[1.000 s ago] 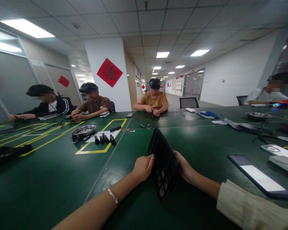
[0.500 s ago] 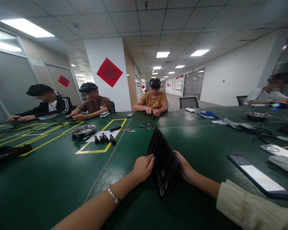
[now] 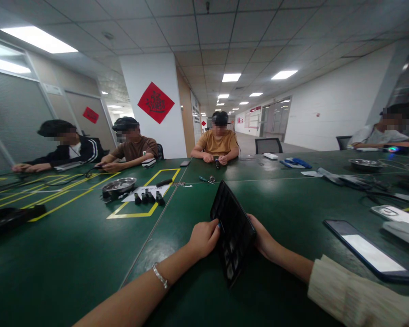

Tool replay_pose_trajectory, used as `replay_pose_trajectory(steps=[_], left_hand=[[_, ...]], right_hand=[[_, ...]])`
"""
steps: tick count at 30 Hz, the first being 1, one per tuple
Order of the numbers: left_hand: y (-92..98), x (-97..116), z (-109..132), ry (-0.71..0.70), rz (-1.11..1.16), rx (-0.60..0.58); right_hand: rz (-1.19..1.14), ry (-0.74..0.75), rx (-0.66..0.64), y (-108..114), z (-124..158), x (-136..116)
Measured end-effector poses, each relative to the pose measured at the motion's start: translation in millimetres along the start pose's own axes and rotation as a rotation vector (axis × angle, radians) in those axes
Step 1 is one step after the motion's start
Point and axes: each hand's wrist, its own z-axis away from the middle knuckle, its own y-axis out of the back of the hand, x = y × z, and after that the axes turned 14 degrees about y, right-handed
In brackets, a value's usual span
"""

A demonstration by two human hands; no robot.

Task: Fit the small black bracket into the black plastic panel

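A black compartment tray [image 3: 232, 229] stands tilted on its edge on the green table [image 3: 71, 254], its gridded face turned toward me. My left hand [image 3: 203, 238] is closed on the tray's left rim, thumb against the front. Behind the right rim, my right hand [image 3: 264, 240] grips the tray, with its fingers mostly hidden. Small dark parts lie in the lower compartments.
A phone with a lit screen [image 3: 370, 251] lies at the right. A steel bowl [image 3: 119, 186] and small black parts [image 3: 149, 198] sit in a yellow-taped box. Several people sit along the far and left sides. Cables and tools lie at the right.
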Motion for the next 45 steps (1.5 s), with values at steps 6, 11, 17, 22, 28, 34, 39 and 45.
replay_pose_trajectory(steps=[6, 11, 17, 22, 28, 34, 39, 45], left_hand=[[0.3, 0.2, -0.4, 0.012, 0.053, 0.008], [0.7, 0.8, 0.1, 0.004, 0.016, 0.000], [3.2, 2.1, 1.1, 0.009, 0.024, -0.015], [4.4, 3.0, 0.7, 0.026, 0.058, -0.014], [2.4, 1.6, 0.3, 0.008, 0.016, 0.000], [2.5, 1.5, 1.1, 0.009, 0.001, -0.001], [2.0, 1.3, -0.1, 0.019, 0.041, -0.011], [1.3, 1.6, 0.0, 0.012, 0.046, -0.008]], right_hand=[[0.011, 0.008, -0.005, -0.2, 0.0, 0.6], [0.006, -0.014, 0.004, 0.5, 0.0, 1.6], [-0.031, -0.012, -0.016, -1.5, 1.9, -3.0], [-0.010, -0.016, -0.021, 0.2, 1.7, -2.4], [-0.012, -0.005, -0.006, -0.6, 1.3, -1.4], [-0.029, -0.005, -0.004, -0.8, 1.7, -1.8], [-0.032, -0.002, -0.019, 3.7, 0.0, 3.8], [-0.021, -0.007, -0.025, 4.3, -0.2, 4.4]])
